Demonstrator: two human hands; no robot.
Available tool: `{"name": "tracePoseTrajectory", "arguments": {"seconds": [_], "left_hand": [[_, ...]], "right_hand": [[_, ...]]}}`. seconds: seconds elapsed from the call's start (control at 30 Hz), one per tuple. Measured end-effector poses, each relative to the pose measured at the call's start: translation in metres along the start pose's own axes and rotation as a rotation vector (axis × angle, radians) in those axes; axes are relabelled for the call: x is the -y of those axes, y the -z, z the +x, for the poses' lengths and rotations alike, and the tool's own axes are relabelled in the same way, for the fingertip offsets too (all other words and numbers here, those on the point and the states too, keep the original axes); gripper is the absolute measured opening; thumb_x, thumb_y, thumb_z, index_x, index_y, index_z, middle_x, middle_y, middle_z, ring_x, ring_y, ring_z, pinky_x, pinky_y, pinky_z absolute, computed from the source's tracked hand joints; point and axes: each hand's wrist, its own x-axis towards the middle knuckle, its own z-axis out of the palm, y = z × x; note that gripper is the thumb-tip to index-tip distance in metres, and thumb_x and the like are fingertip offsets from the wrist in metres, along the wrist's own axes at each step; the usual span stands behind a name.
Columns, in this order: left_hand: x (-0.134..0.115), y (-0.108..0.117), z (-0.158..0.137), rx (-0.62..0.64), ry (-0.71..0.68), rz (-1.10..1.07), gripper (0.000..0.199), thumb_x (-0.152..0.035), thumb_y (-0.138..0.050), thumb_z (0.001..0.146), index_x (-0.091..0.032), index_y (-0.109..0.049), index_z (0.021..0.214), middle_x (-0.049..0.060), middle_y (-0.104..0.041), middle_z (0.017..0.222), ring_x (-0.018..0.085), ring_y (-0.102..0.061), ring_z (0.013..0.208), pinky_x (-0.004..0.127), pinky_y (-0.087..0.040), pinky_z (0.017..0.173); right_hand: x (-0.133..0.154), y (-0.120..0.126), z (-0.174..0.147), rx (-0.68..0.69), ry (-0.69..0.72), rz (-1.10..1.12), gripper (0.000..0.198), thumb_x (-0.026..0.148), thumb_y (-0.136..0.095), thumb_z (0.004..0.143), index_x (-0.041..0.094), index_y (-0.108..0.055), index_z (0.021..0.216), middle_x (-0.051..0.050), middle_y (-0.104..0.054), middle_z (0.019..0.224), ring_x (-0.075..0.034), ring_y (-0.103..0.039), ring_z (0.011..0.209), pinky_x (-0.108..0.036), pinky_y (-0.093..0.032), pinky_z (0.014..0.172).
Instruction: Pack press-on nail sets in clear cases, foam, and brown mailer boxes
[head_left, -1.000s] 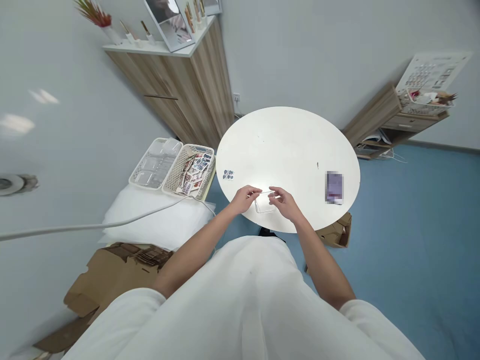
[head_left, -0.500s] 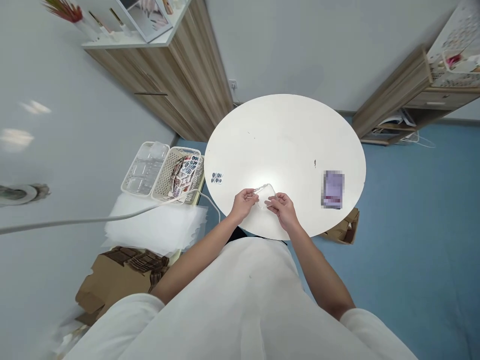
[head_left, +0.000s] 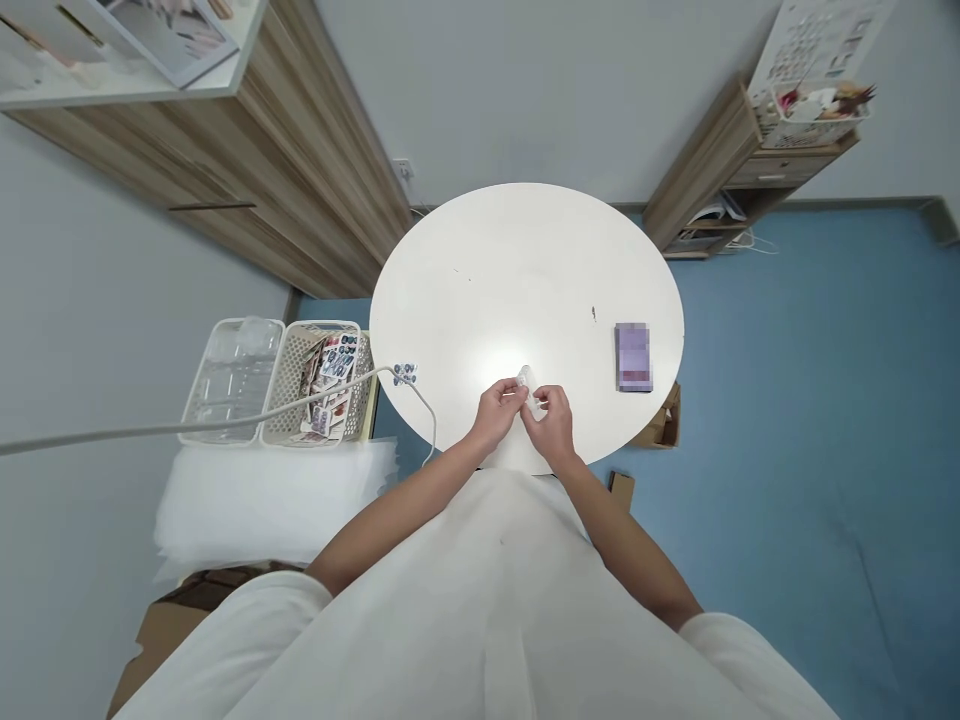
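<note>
A clear phone case (head_left: 529,385) is held between my two hands above the near side of the white oval table (head_left: 495,270). It is turned nearly edge-on, so only a narrow part of it shows. My left hand (head_left: 499,412) pinches its left side. On the right side, the fingers of my right hand (head_left: 551,420) are closed on it. Left of my hands, near the table's left edge, lies a small sheet of blue stickers (head_left: 405,374). A purple rectangular item (head_left: 634,357), partly pixelated, rests at the table's right.
At the left stand a white basket of clear plastic packs (head_left: 232,385) and a basket of printed cards (head_left: 322,390). A white cable (head_left: 352,382) hangs across that side. Below are white sheets (head_left: 262,500) and cardboard (head_left: 165,640). A cardboard box (head_left: 660,420) sits on the floor at right.
The phone case has been turned from face-on to nearly edge-on, and my hands have come closer together. My view has shifted to the right.
</note>
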Motion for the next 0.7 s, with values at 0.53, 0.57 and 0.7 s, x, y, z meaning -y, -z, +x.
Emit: {"name": "tracePoseTrajectory", "arguments": {"seconds": [0.53,0.57,0.7], "left_hand": [[0.002,0.04,0.014,0.208,-0.037,0.076,0.055,-0.043,-0.06,0.074,-0.019,-0.049,0.123,0.013,-0.061,0.108,0.019,-0.062,0.09,0.036,-0.042,0.084],[0.0,0.044,0.013,0.239,-0.086,0.135,0.062,-0.041,-0.064,0.071,-0.021,-0.045,0.127,0.012,-0.06,0.11,0.019,-0.061,0.093,0.037,-0.041,0.087],[-0.01,0.056,0.008,0.341,-0.259,0.39,0.101,-0.033,-0.079,0.051,-0.028,-0.026,0.137,0.01,-0.055,0.117,0.021,-0.056,0.099,0.038,-0.039,0.089]], "right_hand": [[-0.019,0.024,0.004,0.063,-0.361,0.468,0.036,0.044,-0.066,0.064,0.021,-0.054,0.09,-0.001,-0.058,0.08,-0.013,-0.057,0.067,-0.032,-0.047,0.069],[-0.02,0.024,0.004,0.052,-0.365,0.469,0.036,0.043,-0.067,0.063,0.021,-0.054,0.088,-0.001,-0.058,0.079,-0.013,-0.057,0.066,-0.032,-0.048,0.068],[-0.021,0.025,0.002,0.08,-0.38,0.493,0.036,0.045,-0.067,0.063,0.021,-0.055,0.088,-0.001,-0.058,0.077,-0.013,-0.056,0.066,-0.032,-0.049,0.065]]}}
